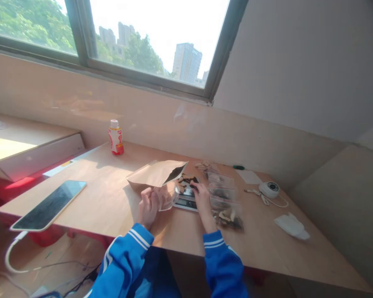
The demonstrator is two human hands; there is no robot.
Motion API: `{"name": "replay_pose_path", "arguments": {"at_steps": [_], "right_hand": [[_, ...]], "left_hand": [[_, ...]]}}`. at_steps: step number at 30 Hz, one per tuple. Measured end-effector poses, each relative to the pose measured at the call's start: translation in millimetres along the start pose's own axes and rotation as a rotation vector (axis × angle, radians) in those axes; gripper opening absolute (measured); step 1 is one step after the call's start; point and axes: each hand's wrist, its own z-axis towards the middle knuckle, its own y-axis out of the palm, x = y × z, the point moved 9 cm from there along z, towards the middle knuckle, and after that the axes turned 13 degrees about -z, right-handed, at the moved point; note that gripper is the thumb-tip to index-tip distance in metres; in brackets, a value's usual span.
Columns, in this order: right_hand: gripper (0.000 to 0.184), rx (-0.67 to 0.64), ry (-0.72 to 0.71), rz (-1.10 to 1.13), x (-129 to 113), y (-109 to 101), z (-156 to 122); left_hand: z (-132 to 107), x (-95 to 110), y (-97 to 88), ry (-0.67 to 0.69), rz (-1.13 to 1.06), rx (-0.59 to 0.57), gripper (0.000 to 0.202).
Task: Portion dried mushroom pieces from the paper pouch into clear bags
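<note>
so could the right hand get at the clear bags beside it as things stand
Probably yes: the clear bags lie just right of the right hand with nothing visible between, though it is busy at the dark pieces on the scale.

Left hand (148,207), right hand (203,200): two hands. One clear plastic container (168,198), one brown paper bag (153,174), one scale (184,203). Clear bags (222,181): at least three, overlapping, exact count unclear. Dried pieces (189,179) on scale: several, too small to count. One each: bottle (116,140), phone (51,205), dome camera (270,189), white sheet (249,177), crumpled white wrapper (291,226), green-ended tool (239,167). Counters (95,211): two.
</note>
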Motion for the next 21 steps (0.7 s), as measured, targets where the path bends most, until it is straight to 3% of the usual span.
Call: {"name": "replay_pose_path", "arguments": {"at_steps": [5, 11, 14, 17, 21], "right_hand": [[0.029, 0.004, 0.058, 0.146, -8, -10, 2], [0.029, -0.018, 0.180, 0.518, -39, -35, -1], [0.032, -0.217, 0.163, 0.660, -67, -24, -6], [0.028, -0.393, 0.108, 0.651, -91, -1, -14], [0.024, -0.322, -0.011, 0.442, -108, 13, -15]], "left_hand": [[2, -4, -0.6, -0.015, -0.069, 0.027, 0.045], [3, -10, -1.1, 0.053, -0.086, 0.043, 0.044], [2, -10, -0.7, 0.084, -0.093, 0.045, 0.039], [2, -7, -3.2, 0.086, -0.081, 0.066, 0.032], [1, 1, -8.9, 0.085, -0.060, 0.103, 0.025]]}}
